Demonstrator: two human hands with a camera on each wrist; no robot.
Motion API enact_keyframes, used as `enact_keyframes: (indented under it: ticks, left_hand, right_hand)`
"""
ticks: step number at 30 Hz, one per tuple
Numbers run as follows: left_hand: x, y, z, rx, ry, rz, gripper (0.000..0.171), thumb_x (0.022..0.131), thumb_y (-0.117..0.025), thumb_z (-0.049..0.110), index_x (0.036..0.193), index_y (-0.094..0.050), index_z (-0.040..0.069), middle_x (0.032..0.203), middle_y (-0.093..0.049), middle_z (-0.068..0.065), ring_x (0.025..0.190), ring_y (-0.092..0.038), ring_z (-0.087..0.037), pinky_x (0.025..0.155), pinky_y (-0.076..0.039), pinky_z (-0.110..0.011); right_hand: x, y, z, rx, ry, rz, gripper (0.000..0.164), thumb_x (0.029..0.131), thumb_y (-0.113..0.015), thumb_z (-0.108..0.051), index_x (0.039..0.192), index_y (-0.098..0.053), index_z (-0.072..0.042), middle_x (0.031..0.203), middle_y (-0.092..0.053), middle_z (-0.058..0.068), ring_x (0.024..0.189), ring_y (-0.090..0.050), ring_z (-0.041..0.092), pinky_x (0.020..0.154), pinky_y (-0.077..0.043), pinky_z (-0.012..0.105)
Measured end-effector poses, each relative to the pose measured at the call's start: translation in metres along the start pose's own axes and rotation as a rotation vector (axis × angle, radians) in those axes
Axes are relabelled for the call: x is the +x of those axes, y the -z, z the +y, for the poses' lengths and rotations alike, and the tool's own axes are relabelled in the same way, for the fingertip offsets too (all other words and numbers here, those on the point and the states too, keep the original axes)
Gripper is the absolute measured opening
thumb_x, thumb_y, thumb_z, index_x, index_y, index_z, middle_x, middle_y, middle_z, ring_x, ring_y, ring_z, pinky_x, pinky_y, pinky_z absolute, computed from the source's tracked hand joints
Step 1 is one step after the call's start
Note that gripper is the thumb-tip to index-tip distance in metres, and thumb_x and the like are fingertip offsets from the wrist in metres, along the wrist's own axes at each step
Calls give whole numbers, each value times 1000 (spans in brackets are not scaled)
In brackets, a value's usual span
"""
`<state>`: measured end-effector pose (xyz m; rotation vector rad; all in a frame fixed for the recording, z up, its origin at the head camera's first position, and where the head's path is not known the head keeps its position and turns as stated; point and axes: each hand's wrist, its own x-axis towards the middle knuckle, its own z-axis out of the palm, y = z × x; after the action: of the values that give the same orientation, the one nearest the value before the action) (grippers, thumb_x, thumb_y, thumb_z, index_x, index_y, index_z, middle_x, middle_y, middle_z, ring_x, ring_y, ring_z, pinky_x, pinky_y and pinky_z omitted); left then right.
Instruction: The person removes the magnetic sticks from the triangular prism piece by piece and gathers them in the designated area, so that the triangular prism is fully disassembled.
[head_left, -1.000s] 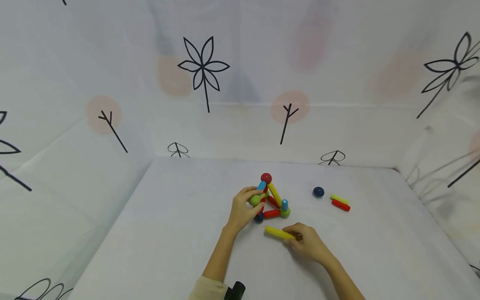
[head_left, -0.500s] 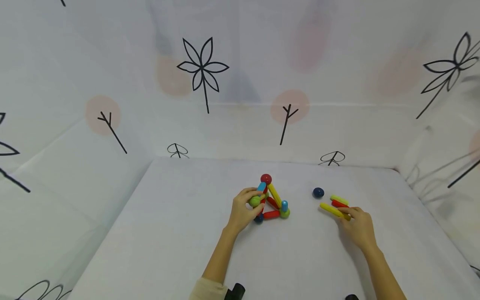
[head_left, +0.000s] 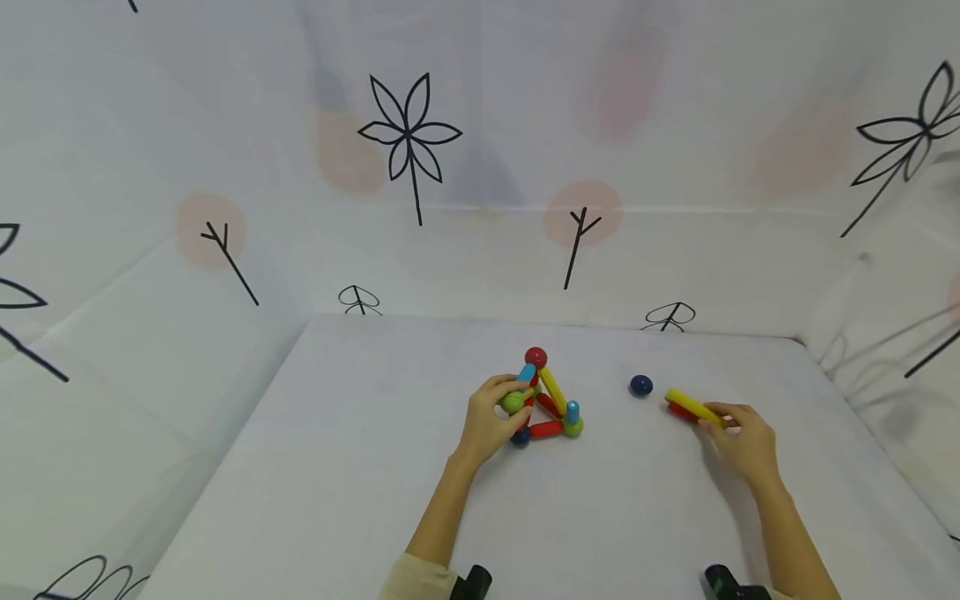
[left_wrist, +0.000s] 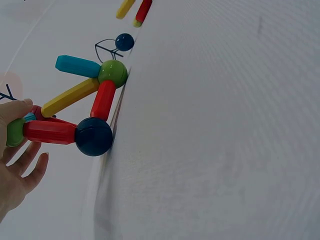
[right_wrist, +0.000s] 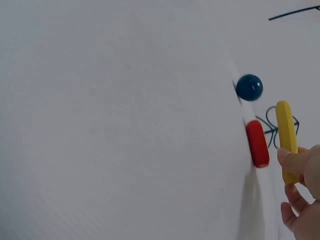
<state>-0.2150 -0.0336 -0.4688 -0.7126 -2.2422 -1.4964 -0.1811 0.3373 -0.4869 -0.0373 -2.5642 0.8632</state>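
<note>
My left hand (head_left: 483, 423) grips a green ball (head_left: 513, 402) at the left side of a structure of magnetic rods and balls. Red rods (head_left: 546, 429), a yellow rod (head_left: 553, 390) and a red ball (head_left: 536, 357) belong to it. One short blue rod (head_left: 573, 412) stands up from its right green ball (head_left: 573, 428). In the left wrist view a dark blue ball (left_wrist: 94, 136) forms the near corner. On the right, my right hand (head_left: 746, 442) pinches a loose yellow rod (right_wrist: 286, 130) by one end, above a red rod (right_wrist: 257, 143) lying on the table.
A loose dark blue ball (head_left: 641, 386) lies between the structure and the right hand. The yellow-green rod beside the red one is mostly hidden in the head view. White cloth covers the table (head_left: 375, 467); a patterned cloth wall (head_left: 480, 267) rises behind it.
My right hand has carried the yellow rod from in front of the structure rightward, to over the red and yellow-green rods. The left hand keeps its hold, almost unmoved.
</note>
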Motion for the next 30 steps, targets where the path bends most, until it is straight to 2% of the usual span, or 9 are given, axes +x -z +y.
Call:
enact_keyframes:
  ticks: [2, 7, 9, 14, 25, 30]
  left_hand:
    - [0, 1, 0, 2, 3, 0, 30, 77, -73, 2, 106, -67, -5, 115, -61, -17, 100, -60, -26, 75, -51, -24]
    - [0, 1, 0, 1, 2, 3, 31, 77, -73, 2, 107, -67, -5, 115, -61, -17, 100, -60, -26, 76, -51, -25]
    - [0, 1, 0, -2, 2, 0, 31, 78, -72, 2, 107, -66, -5, 115, -61, -18, 100, -60, -27, 79, -52, -25]
    - [0, 1, 0, -9, 4, -13, 31, 79, -72, 2, 108, -66, -5, 115, -60, -18, 101, -59, -28, 82, -52, -27]
    - [2, 0, 0, 1, 6, -9, 31, 79, -72, 2, 108, -66, -4, 115, -60, -17, 100, -59, -26, 81, -52, -26]
    - [0, 1, 2, 0, 12, -12, 30, 79, -72, 2, 108, -66, -4, 115, -60, -17, 101, -59, -27, 82, -52, -28]
  right_hand:
    - [7, 8, 10, -3, -34, -8, 24, 84, -66, -2, 106, -65, 9, 103, -59, 28, 86, -55, 41, 64, -40, 27]
    - [21, 25, 41, -45, -146, -83, 29, 88, -59, -6, 110, -60, 12, 107, -54, 35, 92, -52, 46, 68, -40, 41]
    - [23, 31, 52, -75, -183, -108, 30, 88, -59, -8, 110, -58, 13, 107, -54, 36, 92, -51, 47, 71, -40, 47]
    - [21, 39, 71, -121, -229, -155, 32, 86, -60, -8, 109, -56, 15, 106, -55, 37, 92, -51, 48, 72, -39, 50]
    - [22, 46, 73, -88, -305, -279, 43, 87, -54, -5, 123, -45, 16, 122, -42, 42, 103, -43, 54, 83, -36, 62]
    - [17, 45, 68, -116, -266, -268, 48, 86, -54, -7, 127, -41, 14, 122, -37, 45, 106, -38, 58, 87, -32, 66]
